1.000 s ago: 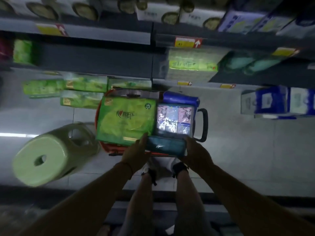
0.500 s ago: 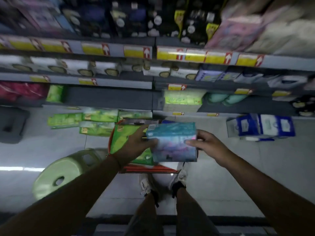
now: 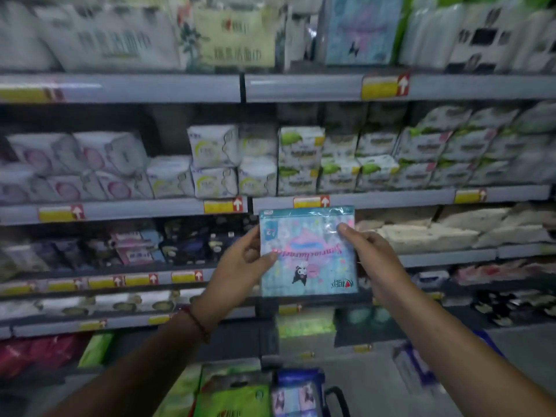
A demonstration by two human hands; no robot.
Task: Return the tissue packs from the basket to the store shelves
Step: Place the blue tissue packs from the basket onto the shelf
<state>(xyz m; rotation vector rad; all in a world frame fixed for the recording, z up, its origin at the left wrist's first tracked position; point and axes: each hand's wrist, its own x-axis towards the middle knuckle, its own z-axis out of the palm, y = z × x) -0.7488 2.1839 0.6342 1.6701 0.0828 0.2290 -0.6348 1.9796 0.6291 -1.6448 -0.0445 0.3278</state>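
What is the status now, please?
Both hands, left hand and right hand, grip blue tissue pack. Pack raised before shelves. Nothing blocking.

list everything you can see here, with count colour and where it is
held pack: one, light blue with pink print and a black cartoon figure, upright between both hands before the shelves
shelves: several grey tiers with yellow and red price tags, across the whole view
white packs: many, white with pink, yellow or green marks, stacked on the second tier
dark packs: several, dark with pink and blue, on the tier left of the hands
matching blue pack: one, light blue, top tier
basket packs: green ones and a blue one, bottom edge; count unclear
left hand: grips the pack's left edge, red cord at the wrist
right hand: grips the pack's right edge
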